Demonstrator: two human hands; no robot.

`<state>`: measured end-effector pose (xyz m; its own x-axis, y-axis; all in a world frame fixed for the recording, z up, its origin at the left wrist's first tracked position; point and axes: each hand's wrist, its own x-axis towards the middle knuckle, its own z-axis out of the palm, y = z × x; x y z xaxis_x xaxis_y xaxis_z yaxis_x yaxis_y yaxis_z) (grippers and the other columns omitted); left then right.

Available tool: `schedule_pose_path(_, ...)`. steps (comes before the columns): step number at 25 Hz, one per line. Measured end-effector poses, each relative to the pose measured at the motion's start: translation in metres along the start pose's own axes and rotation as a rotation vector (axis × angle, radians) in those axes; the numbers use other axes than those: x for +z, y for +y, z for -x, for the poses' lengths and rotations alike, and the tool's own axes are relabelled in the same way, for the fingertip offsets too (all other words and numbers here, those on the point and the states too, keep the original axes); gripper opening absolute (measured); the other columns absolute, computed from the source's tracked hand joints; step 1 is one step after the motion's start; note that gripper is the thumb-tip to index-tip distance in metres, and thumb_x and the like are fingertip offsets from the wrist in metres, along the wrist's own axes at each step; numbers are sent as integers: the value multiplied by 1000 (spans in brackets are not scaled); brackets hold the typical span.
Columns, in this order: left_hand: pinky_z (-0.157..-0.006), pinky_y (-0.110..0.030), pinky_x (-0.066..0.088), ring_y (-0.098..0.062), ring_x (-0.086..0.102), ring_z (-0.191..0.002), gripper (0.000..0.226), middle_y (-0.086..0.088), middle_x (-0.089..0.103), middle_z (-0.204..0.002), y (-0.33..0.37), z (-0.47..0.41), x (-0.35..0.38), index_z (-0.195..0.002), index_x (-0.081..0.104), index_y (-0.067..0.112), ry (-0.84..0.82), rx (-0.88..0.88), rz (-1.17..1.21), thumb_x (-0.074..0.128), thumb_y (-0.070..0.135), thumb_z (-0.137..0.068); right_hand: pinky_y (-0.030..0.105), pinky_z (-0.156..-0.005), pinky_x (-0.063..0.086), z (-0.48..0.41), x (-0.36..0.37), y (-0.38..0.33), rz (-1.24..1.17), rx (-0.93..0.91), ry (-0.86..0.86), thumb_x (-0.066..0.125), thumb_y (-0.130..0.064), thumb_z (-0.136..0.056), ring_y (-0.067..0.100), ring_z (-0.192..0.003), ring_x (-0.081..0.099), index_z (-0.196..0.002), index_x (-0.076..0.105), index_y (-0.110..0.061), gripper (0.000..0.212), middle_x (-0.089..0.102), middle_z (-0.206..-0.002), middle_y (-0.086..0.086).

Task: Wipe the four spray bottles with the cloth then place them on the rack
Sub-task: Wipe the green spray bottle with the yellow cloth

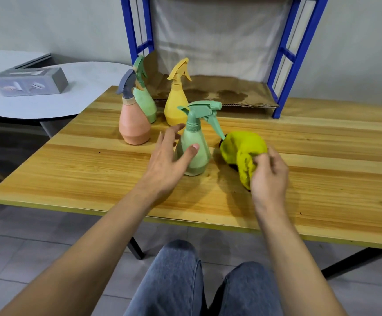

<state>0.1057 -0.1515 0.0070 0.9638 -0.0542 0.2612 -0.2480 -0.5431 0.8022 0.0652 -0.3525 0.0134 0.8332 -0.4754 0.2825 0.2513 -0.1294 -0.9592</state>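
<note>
Left hand (167,165): fingers spread, released, thumb touching the matte conical nearest green bottle (202,157). At its 3 o'clock, right hand (270,176) pinches the fuzzy yellow cloth (242,145).

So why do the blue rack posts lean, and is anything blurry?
Head view: the wide-angle lens slants the rack; the grey box at far left looks smeared; soft shadows lie on the table beside the cloth.

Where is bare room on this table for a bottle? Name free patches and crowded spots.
Free: the table right of the cloth, in front of the rack; also the front-left corner, nearer than the pink bottle. Crowded: the middle, where the bottles, left hand and right hand bunch.
</note>
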Motion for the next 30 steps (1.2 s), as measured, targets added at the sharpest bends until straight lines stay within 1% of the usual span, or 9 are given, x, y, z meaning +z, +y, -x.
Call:
schedule_pose_path(2,-114,-49,45,-11,46,-138,59,12,48,-147,0,-2,-6,-152,35,37,-80,69,95,58,48,-99,15,-61,42,-8,0,-21,-218,-53,134,45,-10,-85,-4,-63,50,-88,65,-16,21,61,-67,-18)
schedule_pose_path(4,-111,-45,49,-8,51,-132,56,12,52,-142,0,-3,-4,-148,41,33,-77,110,112,66,38,-98,14,-67,46,-9,11,-41,-289,-93,49,47,-3,-95,-4,-72,57,-113,64,-10,25,65,-85,-13)
schedule_pose_path(6,-103,-46,54,-12,56,-125,59,5,56,-137,0,-2,2,-142,44,34,-28,141,90,71,47,-92,15,-75,50,-6,26,-44,-146,-100,-115,51,-11,-101,-7,-86,62,-132,54,-16,32,66,-103,-11)
schedule_pose_path(9,-95,-47,57,-14,59,-118,62,1,56,-128,-1,1,10,-138,45,35,30,164,62,72,54,-86,29,-97,50,-3,40,-28,175,-206,-216,56,-42,-98,6,-118,56,-144,41,-23,52,56,-131,-4)
schedule_pose_path(15,-96,-48,55,-12,56,-121,61,3,53,-130,3,8,15,-143,44,33,79,162,22,70,53,-91,31,-96,44,-24,20,-26,509,-449,-325,49,-43,-101,15,-112,52,-135,44,-11,47,54,-122,4)
schedule_pose_path(19,-99,-49,55,-12,55,-122,61,4,53,-132,3,10,16,-142,42,36,87,127,45,69,54,-90,31,-94,43,-19,-4,-19,772,-343,-373,46,-49,-100,17,-114,51,-140,40,-17,52,52,-126,4)
schedule_pose_path(25,-96,-47,58,-13,58,-121,63,5,54,-138,13,9,19,-136,46,40,123,45,99,76,56,-83,45,-93,40,-17,-53,-12,1148,-390,-177,64,-48,-88,30,-110,56,-133,54,-23,52,62,-121,8)
schedule_pose_path(28,-98,-48,57,-17,55,-124,63,5,48,-140,18,10,18,-137,43,41,81,32,65,70,60,-84,46,-92,37,-13,-58,-3,1332,-248,-238,49,-72,-84,31,-112,55,-125,60,-27,62,64,-120,5)
schedule_pose_path(30,-101,-48,54,-18,51,-131,59,6,45,-147,14,11,12,-143,39,40,-4,56,51,68,49,-92,47,-96,37,-17,-59,1,1290,-277,-221,41,-75,-86,30,-118,52,-130,57,-28,67,60,-126,7)
